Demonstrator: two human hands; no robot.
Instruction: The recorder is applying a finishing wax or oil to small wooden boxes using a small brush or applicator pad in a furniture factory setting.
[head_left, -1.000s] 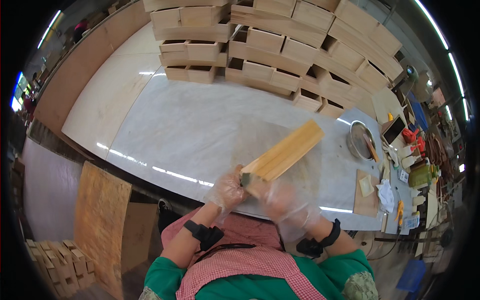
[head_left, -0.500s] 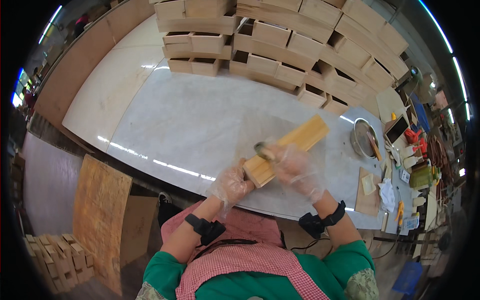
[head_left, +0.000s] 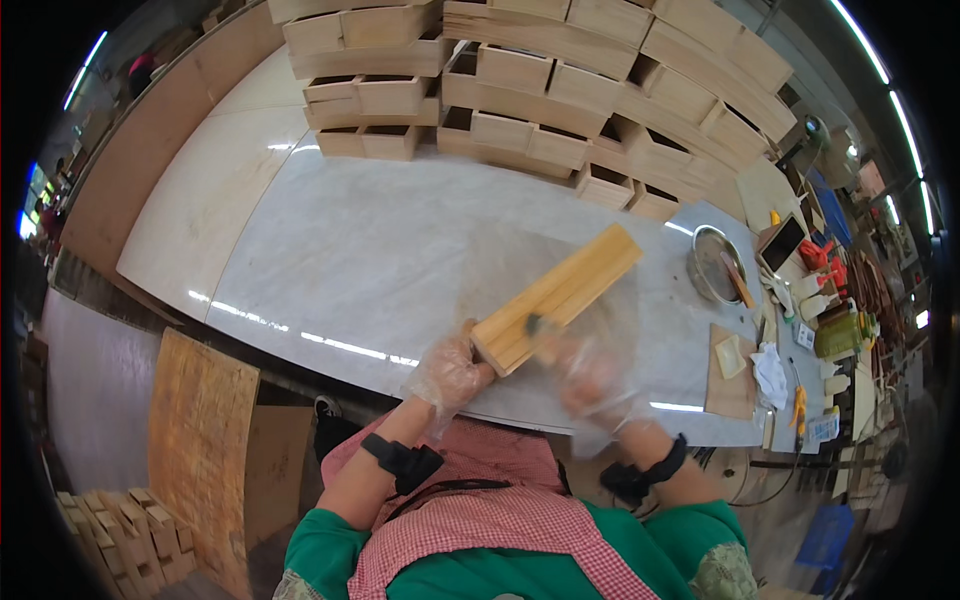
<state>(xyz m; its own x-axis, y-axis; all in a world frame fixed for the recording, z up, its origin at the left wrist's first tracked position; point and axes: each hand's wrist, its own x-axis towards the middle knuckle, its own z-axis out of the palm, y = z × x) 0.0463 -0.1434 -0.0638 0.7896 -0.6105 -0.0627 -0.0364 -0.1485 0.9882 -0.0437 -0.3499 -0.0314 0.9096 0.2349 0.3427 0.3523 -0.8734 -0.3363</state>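
Observation:
A long, pale yellow wooden box (head_left: 575,277) lies slantwise over a clear plastic sheet on the table, its near end toward me. At that near left end, my gloved left hand (head_left: 449,373) is closed on the box's edge. My right hand (head_left: 590,380), in a clear plastic glove and blurred by motion, grips what looks like a small brush (head_left: 536,325). The brush's dark tip is against or just over the near side of the box; its handle is mostly hidden in the fingers.
Stacked wooden drawer units (head_left: 520,90) line the table's far side. To the right stand a metal bowl (head_left: 703,278) with a wooden-handled tool, a brown board (head_left: 727,385), a white cloth (head_left: 769,375), an orange-handled tool (head_left: 799,407) and several bottles. A wooden panel (head_left: 203,440) leans at the lower left.
My right hand has moved the brush down and toward me, from the box's top to its near side. My left hand still holds the end. The view has shifted slightly.

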